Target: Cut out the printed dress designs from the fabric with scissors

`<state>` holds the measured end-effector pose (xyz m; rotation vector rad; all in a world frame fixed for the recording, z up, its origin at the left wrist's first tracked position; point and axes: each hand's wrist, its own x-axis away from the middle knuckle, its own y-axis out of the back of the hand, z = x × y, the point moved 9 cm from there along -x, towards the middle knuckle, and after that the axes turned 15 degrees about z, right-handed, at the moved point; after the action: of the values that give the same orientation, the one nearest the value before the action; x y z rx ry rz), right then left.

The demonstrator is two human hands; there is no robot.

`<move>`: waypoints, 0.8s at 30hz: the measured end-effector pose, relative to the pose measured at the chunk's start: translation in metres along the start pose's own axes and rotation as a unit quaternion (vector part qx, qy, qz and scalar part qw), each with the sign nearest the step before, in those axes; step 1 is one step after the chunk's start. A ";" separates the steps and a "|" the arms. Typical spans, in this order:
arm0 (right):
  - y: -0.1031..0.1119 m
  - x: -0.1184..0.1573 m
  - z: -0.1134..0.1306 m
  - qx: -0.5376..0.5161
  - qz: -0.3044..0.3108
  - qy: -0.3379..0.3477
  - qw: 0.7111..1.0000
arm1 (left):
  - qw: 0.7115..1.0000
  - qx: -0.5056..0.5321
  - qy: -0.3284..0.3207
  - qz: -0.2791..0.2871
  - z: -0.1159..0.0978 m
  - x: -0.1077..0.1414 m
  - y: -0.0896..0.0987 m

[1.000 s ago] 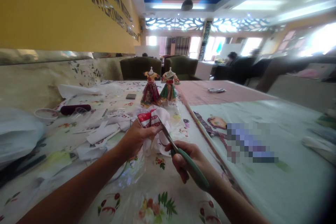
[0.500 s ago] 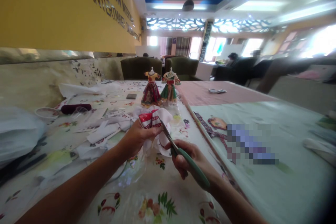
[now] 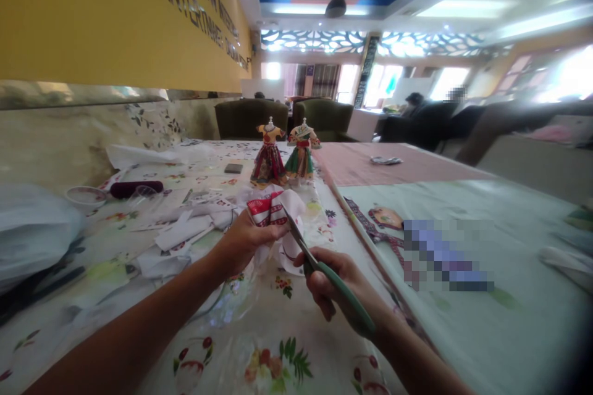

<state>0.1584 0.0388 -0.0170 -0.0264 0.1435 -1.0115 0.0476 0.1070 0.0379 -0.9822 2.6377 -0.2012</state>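
Over the head feed I am seeing two bare forearms, the left forearm (image 3: 139,327) showing more of its length than the right forearm (image 3: 417,352). Both are appearing slim and smooth in outline, narrowing toward the wrists (image 3: 217,259) and broadening toward the bottom of my view. The left hand (image 3: 244,239) is showing me a slender thumb (image 3: 274,232) with a rounded tip; the right hand (image 3: 347,281) is showing slim fingers (image 3: 328,308), partly hidden. Finer details are blurring.
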 end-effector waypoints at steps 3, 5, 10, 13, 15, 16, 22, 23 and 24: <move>0.000 0.000 0.000 -0.003 -0.001 -0.001 1.000 | 1.000 0.002 -0.006 -0.007 -0.001 0.000 0.001; 0.000 0.000 0.001 -0.003 0.000 -0.002 1.000 | 1.000 0.005 -0.011 -0.007 -0.002 -0.001 0.000; 0.000 0.001 0.002 -0.002 -0.003 -0.006 1.000 | 1.000 0.008 -0.015 -0.005 -0.004 -0.001 -0.001; -0.001 0.002 0.003 0.005 -0.003 -0.006 1.000 | 1.000 0.003 -0.013 -0.005 -0.004 -0.001 0.000; -0.001 0.002 0.003 0.005 -0.006 -0.007 1.000 | 1.000 0.000 -0.014 -0.005 -0.004 -0.001 0.001; -0.001 0.002 0.003 0.004 -0.007 -0.007 1.000 | 1.000 -0.002 -0.014 -0.006 -0.004 -0.001 0.001; 0.000 0.000 0.006 0.009 0.000 -0.002 1.000 | 1.000 -0.017 -0.010 -0.001 -0.002 -0.002 0.004; 0.000 0.000 0.005 0.008 -0.001 -0.002 1.000 | 1.000 -0.019 -0.009 0.002 -0.001 -0.002 0.004; 0.000 0.001 0.005 0.006 -0.001 -0.003 1.000 | 1.000 -0.019 -0.007 0.004 -0.001 -0.002 0.004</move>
<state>0.1597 0.0383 -0.0122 -0.0179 0.1318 -1.0141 0.0462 0.1112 0.0384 -0.9809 2.6412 -0.1407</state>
